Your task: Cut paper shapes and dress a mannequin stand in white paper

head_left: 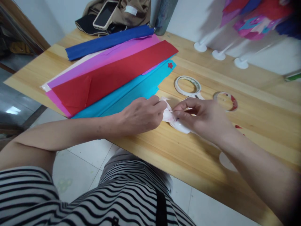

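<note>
My left hand (147, 114) is closed, with its fingers curled and pinching the edge of a thin, crumpled piece of white paper (166, 114). On the other side of the paper, my right hand (203, 116) pinches with thumb and forefinger; part of that grip is hidden. A smooth, shiny white piece (181, 127) lies just beneath the paper, between the hands, and its kind cannot be made out. Behind my right hand sits a roll of tape (188, 93). A second, thinner tape ring (234, 103) with some red on it lies farther right.
Folded red paper (117, 75), blue paper (108, 42) and turquoise paper (131, 97) spread over the table's left. A phone (106, 14) rests on brown cloth (141, 17) at the back. White round stands (218, 55) line the wall. A white disc (227, 161) lies under my right forearm.
</note>
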{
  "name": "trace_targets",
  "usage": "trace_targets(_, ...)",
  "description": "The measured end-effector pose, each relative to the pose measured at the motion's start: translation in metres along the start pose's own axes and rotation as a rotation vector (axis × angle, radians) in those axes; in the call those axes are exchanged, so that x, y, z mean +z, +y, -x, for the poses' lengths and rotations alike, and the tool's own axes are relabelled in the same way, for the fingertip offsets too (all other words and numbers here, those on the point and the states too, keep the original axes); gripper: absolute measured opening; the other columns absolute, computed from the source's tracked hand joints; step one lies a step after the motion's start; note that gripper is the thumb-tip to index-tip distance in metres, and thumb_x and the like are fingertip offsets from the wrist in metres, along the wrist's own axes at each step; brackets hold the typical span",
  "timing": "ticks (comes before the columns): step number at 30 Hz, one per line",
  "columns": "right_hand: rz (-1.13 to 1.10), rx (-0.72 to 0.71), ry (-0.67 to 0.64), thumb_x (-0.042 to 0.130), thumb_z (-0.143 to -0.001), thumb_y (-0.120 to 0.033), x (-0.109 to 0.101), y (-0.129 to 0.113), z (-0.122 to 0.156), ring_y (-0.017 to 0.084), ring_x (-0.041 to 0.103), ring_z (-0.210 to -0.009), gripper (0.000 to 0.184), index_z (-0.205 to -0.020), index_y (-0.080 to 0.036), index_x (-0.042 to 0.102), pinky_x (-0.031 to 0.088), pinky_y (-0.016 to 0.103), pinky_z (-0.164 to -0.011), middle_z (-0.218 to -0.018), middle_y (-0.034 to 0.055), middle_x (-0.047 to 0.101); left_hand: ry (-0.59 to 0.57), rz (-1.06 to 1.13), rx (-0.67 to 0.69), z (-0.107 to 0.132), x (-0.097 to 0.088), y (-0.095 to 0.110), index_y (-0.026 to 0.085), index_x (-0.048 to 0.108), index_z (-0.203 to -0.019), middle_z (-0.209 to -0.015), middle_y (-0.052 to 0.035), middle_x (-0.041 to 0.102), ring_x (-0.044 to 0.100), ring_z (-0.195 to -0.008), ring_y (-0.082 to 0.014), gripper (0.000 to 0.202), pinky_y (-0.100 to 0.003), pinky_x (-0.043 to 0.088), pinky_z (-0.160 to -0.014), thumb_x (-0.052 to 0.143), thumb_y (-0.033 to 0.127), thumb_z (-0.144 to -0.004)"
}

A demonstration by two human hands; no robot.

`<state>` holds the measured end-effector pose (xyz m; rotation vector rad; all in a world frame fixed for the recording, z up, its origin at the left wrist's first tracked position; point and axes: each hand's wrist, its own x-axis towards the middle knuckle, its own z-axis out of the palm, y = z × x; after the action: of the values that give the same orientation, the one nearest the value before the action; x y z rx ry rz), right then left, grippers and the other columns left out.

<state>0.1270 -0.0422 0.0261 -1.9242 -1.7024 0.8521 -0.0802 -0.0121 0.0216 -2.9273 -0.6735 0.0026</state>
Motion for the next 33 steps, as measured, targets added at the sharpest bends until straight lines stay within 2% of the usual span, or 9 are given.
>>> trace_targets(3, 0.015, -0.047, 0.032, 0.064, -0.072, -0.036, -0.001, 0.001, -0.003, 0.022, 0.065, -0.059, 0.017, -0.072, -0.021, 0.072, 0.046, 0.033, -0.055, -0.07, 0.0063, 0.075, -0.001, 0.018, 0.0, 0.0, 0.001, 0.001, 0.012, 0.069, -0.098, -0.097, -0.0114, 0.068, 0.062, -0.098, -0.0233, 0.036, -0.029, 0.052, -0.064, 0.037, -0.003, -0.097)
trace_targets(6, 0.043, -0.134, 0.03, 0.065, -0.075, -0.036, -0.001, 0.001, -0.004, 0.023, 0.067, -0.062, 0.016, -0.074, -0.022, 0.073, 0.048, 0.035, -0.058, -0.074, 0.0056, 0.076, -0.018, -0.01, -0.011, 0.0, 0.001, 0.001, 0.014, 0.069, -0.097, -0.095, -0.0099, 0.067, 0.062, -0.096, -0.0223, 0.041, -0.027, 0.047, -0.059, 0.032, -0.004, -0.098)
trace_targets(12, 0.164, -0.356, 0.096, 0.063, -0.084, -0.025, 0.005, 0.004, 0.006, 0.028, 0.072, -0.085, 0.01, -0.082, -0.024, 0.072, 0.053, 0.041, -0.076, -0.092, 0.0077, 0.078, 0.025, -0.007, -0.01, 0.0, 0.0, 0.0, 0.013, 0.067, -0.097, -0.092, -0.0084, 0.067, 0.061, -0.092, -0.02, 0.029, -0.025, 0.044, -0.059, 0.042, -0.002, -0.098)
trace_targets(16, 0.213, -0.482, 0.142, 0.059, -0.088, -0.02, 0.007, 0.007, 0.011, 0.029, 0.073, -0.088, 0.013, -0.083, -0.022, 0.071, 0.055, 0.042, -0.079, -0.092, 0.0103, 0.077, 0.005, -0.053, 0.003, 0.001, 0.001, 0.001, 0.012, 0.069, -0.1, -0.096, -0.0086, 0.069, 0.06, -0.093, -0.0193, 0.039, -0.027, 0.037, -0.054, 0.032, -0.003, -0.1)
trace_targets(19, 0.287, -0.503, 0.179, 0.061, -0.088, -0.023, 0.009, 0.01, 0.008, 0.031, 0.072, -0.087, 0.011, -0.084, -0.021, 0.071, 0.055, 0.043, -0.075, -0.09, 0.0116, 0.076, 0.014, -0.061, -0.016, 0.001, 0.001, 0.001, 0.013, 0.07, -0.101, -0.096, -0.008, 0.069, 0.06, -0.091, -0.019, 0.043, -0.028, 0.034, -0.052, 0.03, -0.003, -0.1)
trace_targets(23, 0.385, -0.513, 0.201, 0.06, -0.088, -0.024, 0.012, 0.011, 0.003, 0.032, 0.071, -0.085, 0.011, -0.08, -0.022, 0.068, 0.053, 0.043, -0.071, -0.086, 0.012, 0.075, -0.012, -0.015, -0.03, 0.0, 0.0, 0.0, 0.014, 0.071, -0.103, -0.092, -0.0092, 0.068, 0.059, -0.09, -0.0207, 0.047, -0.029, 0.038, -0.054, 0.027, -0.003, -0.1)
trace_targets(26, 0.424, -0.525, 0.197, 0.058, -0.087, -0.022, 0.014, 0.012, 0.001, 0.034, 0.07, -0.084, 0.012, -0.079, -0.021, 0.067, 0.054, 0.044, -0.071, -0.083, 0.0128, 0.073, -0.046, 0.018, -0.053, 0.0, 0.0, 0.0, 0.013, 0.071, -0.108, -0.104, -0.0119, 0.071, 0.059, -0.094, -0.0219, 0.049, -0.03, 0.041, -0.058, 0.025, -0.002, -0.1)
trace_targets(29, 0.453, -0.539, 0.226, 0.058, -0.089, -0.023, 0.016, 0.013, 0.002, 0.035, 0.07, -0.089, 0.014, -0.085, -0.018, 0.071, 0.056, 0.047, -0.075, -0.088, 0.015, 0.074, -0.009, 0.064, -0.072, 0.0, 0.001, -0.001, 0.013, 0.07, -0.11, -0.118, -0.0123, 0.07, 0.059, -0.098, -0.0217, 0.046, -0.031, 0.048, -0.069, 0.028, -0.001, -0.1)
trace_targets(33, 0.489, -0.58, 0.268, 0.059, -0.09, -0.024, 0.017, 0.016, 0.002, 0.036, 0.07, -0.089, 0.016, -0.086, -0.017, 0.073, 0.058, 0.048, -0.075, -0.088, 0.0151, 0.075, -0.013, 0.065, -0.081, 0.0, 0.004, -0.002, 0.014, 0.068, -0.109, -0.118, -0.0102, 0.07, 0.061, -0.103, -0.0203, 0.04, -0.027, 0.048, -0.068, 0.031, 0.003, -0.103)
